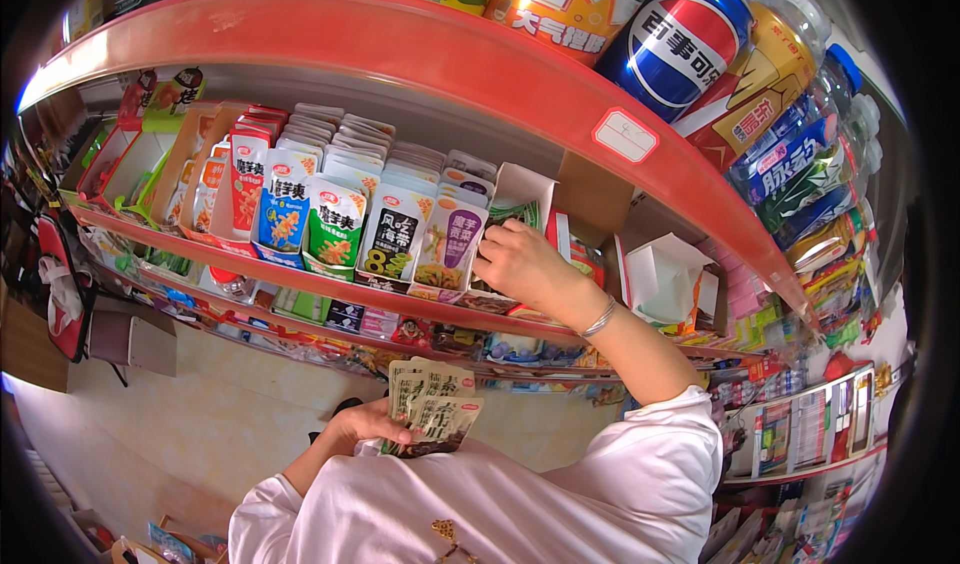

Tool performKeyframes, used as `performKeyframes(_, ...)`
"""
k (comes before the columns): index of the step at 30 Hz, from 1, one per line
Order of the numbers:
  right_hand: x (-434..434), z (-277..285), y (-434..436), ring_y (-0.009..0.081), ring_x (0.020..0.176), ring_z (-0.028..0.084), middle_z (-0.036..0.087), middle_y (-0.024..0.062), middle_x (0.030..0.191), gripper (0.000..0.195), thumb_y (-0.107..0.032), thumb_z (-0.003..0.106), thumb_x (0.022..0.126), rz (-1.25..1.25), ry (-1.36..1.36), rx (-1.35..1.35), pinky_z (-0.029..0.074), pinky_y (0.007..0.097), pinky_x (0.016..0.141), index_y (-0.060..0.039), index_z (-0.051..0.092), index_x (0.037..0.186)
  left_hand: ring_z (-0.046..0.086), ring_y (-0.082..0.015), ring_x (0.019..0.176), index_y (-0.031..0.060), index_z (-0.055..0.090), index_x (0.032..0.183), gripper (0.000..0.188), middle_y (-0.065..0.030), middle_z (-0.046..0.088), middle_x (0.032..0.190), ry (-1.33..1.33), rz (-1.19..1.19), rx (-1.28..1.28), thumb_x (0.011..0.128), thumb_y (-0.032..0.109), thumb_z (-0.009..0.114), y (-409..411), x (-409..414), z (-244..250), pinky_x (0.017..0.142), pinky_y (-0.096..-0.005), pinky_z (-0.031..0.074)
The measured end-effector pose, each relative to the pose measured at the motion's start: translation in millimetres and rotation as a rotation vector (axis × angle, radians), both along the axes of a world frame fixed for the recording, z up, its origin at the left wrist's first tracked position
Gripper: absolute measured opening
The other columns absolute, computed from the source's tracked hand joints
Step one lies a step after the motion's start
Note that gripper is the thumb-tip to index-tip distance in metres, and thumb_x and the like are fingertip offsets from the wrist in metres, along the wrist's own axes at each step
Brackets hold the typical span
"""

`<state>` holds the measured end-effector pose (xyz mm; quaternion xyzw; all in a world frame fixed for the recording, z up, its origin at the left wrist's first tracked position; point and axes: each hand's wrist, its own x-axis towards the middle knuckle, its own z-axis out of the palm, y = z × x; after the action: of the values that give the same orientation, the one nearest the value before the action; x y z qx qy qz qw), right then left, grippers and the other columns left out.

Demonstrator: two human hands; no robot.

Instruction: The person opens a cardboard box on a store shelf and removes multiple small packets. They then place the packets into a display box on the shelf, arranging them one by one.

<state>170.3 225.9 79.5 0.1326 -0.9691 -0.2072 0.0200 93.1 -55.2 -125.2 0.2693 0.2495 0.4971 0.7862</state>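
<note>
My left hand (366, 423), low in front of my white shirt, holds several beige snack packets (431, 414) fanned out, with the thumb across the front. My right hand (517, 262) reaches up to the shelf, fingers curled at the opening of a white carton (527, 185). A green packet (517, 211) shows inside it, just behind the fingers. Whether the fingertips grip anything is hidden. Directly left of that hand stands a row of purple-labelled packets (453, 240) in an open display box. Black-labelled packets (390, 230) stand left of those.
Green (334, 226), blue (283, 204) and red packets (249, 178) fill boxes farther left. A red shelf edge (420, 31) curves overhead, bearing a Pepsi bottle (679, 35) and other drinks. An open white carton (664, 275) stands right of my forearm. A stool (133, 339) is at lower left.
</note>
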Motion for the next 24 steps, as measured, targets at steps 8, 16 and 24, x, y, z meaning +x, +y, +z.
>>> performKeyframes(8,2,-6,-6,0.015,0.081,0.062,0.063,0.0011,0.083,0.005,-0.012,0.062,0.075,0.005,-0.111,0.154,0.048,0.0307,0.074,-0.0115,0.063,0.079,0.056,-0.0162,0.102,0.0033,0.05,0.136,0.083,-0.0041,0.061,0.115,-0.008,0.028,-0.019,0.067,0.029,0.088,-2,1,-6,0.085,-0.0301,0.047)
performKeyframes(16,-4,-1,4,0.0128,0.091,0.06,0.063,-0.0022,0.085,0.007,-0.014,0.061,0.079,0.027,-0.159,0.121,0.046,0.0331,0.079,-0.0167,0.065,0.083,0.055,-0.0161,0.102,0.0037,0.049,0.137,0.085,-0.0046,0.061,0.115,0.021,-0.025,-0.018,0.066,0.029,0.088,-2,-5,-2,0.085,-0.0301,0.047)
performKeyframes(24,0,-7,6,0.016,0.096,0.059,0.062,-0.0007,0.091,0.004,-0.012,0.063,0.076,-0.026,-0.162,0.012,0.046,0.0342,0.081,-0.0137,0.064,0.079,0.055,-0.0176,0.108,0.0049,0.044,0.141,0.091,-0.0054,0.06,0.122,-0.006,-0.014,-0.031,0.065,0.028,0.089,-3,-8,3,0.092,-0.0313,0.045)
